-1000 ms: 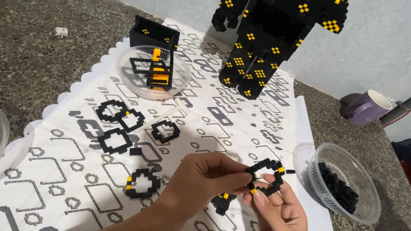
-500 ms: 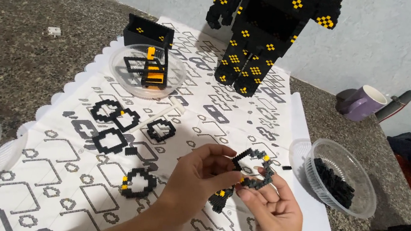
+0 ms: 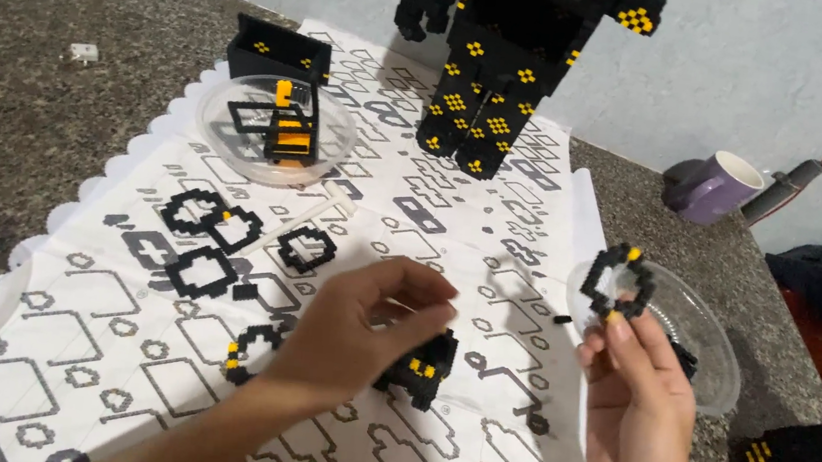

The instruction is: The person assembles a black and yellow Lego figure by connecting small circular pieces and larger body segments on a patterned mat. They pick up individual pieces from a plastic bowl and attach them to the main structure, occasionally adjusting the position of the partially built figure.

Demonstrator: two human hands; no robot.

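Since the earlier frame, hands have parted: right hand [image 3: 637,404] has lifted the black bead ring [image 3: 617,280] up over the clear bowl [image 3: 710,355], pinched in its fingertips. Left hand [image 3: 361,332], fingers loosely curled, holding nothing visible, hovers left of that bowl, over a small black block piece [image 3: 418,367] on the patterned sheet [image 3: 453,215].

Both forearms bare; no sleeve, glove, watch or ring visible. Left hand [image 3: 350,341] enters frame from 7 o'clock, its fingernails unclear. Right hand [image 3: 636,423] enters from 5 o'clock; one fingernail shows yellow polish. No further markings seen.
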